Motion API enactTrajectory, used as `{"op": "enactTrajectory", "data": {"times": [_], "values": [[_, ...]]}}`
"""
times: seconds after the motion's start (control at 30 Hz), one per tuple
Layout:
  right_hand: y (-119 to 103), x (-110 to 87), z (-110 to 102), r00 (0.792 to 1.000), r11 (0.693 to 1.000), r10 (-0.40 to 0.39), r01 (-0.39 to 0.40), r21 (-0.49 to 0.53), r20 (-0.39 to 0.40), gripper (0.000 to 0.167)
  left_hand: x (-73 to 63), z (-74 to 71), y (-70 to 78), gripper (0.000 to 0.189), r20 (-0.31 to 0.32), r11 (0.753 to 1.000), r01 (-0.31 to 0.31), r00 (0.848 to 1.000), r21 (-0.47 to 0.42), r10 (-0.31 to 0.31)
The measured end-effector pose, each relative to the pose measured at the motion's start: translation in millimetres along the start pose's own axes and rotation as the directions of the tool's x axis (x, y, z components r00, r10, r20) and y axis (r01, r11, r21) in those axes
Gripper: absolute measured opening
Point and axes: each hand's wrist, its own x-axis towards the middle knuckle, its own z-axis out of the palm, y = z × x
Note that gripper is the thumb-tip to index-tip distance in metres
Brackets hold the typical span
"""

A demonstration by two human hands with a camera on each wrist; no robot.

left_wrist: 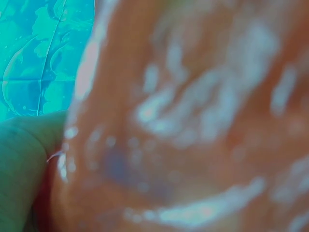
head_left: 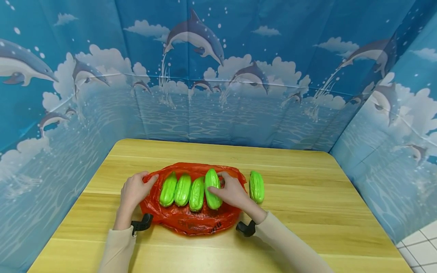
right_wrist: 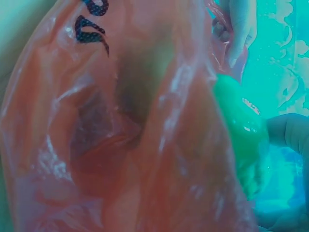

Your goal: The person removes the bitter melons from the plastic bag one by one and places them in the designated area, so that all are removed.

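Observation:
A red plastic bag lies spread on the table, its mouth wide and several bright green bitter melons side by side on it. My left hand grips the bag's left edge between thumb and fingers; the left wrist view shows mostly blurred red film. At the row's right end, my right hand holds a bitter melon with the thumb across its front and fingers on its far right side. That melon shows partly behind the bag's film in the right wrist view.
One more bitter melon lies on the wooden table, just right of the bag. A blue dolphin-print curtain surrounds the table's back and sides. Black wrist mounts sit close to the bag's near edge.

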Motion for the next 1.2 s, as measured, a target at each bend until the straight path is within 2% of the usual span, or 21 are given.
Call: {"op": "enactTrajectory", "data": {"times": [0.8,1.2], "values": [[-7,-5.2,-5,0.996,0.999,-0.032,0.035,0.033,-0.085,0.060,0.2,-1.6,-0.8,0.040,0.005,1.000,0.003,1.000,-0.010,-0.003],[-10,-8.6,-12,0.986,0.995,-0.040,0.054,0.079,-0.161,0.058,0.3,-1.6,-1.5,0.038,0.005,1.000,0.007,1.000,-0.005,-0.007]]}}
